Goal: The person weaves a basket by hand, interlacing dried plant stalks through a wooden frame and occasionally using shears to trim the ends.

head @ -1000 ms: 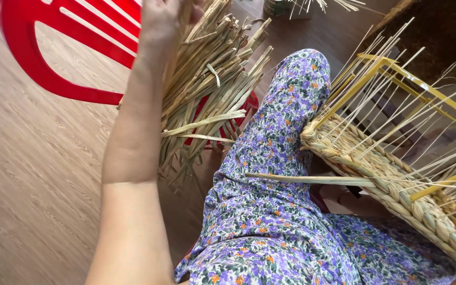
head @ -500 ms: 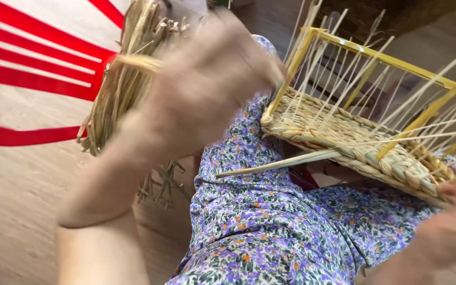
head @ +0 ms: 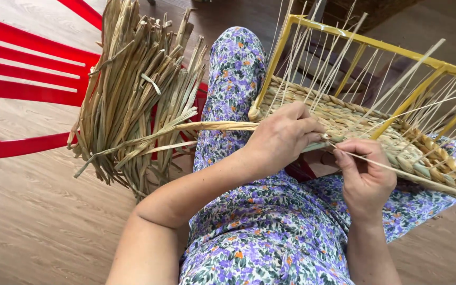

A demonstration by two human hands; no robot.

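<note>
Weaving is well begun but far from finished: the flat basket base of braided straw-coloured rush (head: 344, 124) resting on your lap is closed across, and only a low band of side wall runs along its near edge. Above that band, the thin pale upright stakes (head: 312, 63) stand bare inside the yellow metal rod frame (head: 365, 45), so by my reading most of the wall's height remains to be worked.

Your left hand (head: 283, 138) is closed on a long flat dried rush strand (head: 212, 126), pinching it against the near left corner of the base, just below the frame's corner post. Your right hand (head: 362, 171) has thumb and fingers pressed together on one thin stake at the near edge of the base. The strand trails left toward the loose bundle of dried rush strands (head: 133, 89) that lies over the red plastic chair (head: 22, 68) on the wooden floor (head: 38, 221).

A second ago your left arm was stretched away to that bundle and no hand was on the basket. Half a second ago the left hand was swinging back, blurred, with the right only at the picture's edge. Now both have settled on the work with a fresh strand laid in, and the view has turned toward the basket.
</note>
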